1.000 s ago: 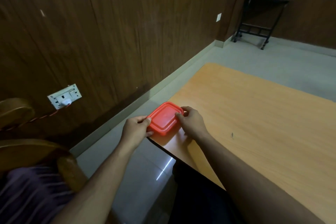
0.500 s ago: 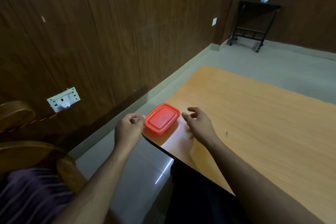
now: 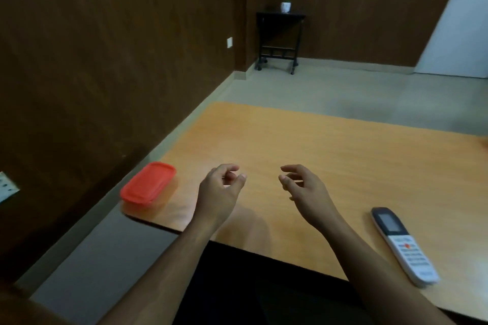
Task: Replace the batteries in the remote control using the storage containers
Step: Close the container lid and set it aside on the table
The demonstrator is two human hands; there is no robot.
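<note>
Head view — one red container [image 3: 148, 187] (lidded), one remote [image 3: 404, 244], two empty hands.

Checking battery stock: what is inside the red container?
Cannot tell. The container sits closed on the table corner, its red lid covering the contents. Neither hand touches it.

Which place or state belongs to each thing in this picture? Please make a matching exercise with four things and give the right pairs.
Things:
1. red container
2. remote control
3. left hand
4. white cup

Places or states:
A. on the black side table by the far wall
B. above the table, fingers loosely curled, holding nothing
C. lid on, at the table's left corner
D. face up near the table's right front edge

Pairs: 1-C, 2-D, 3-B, 4-A
</note>
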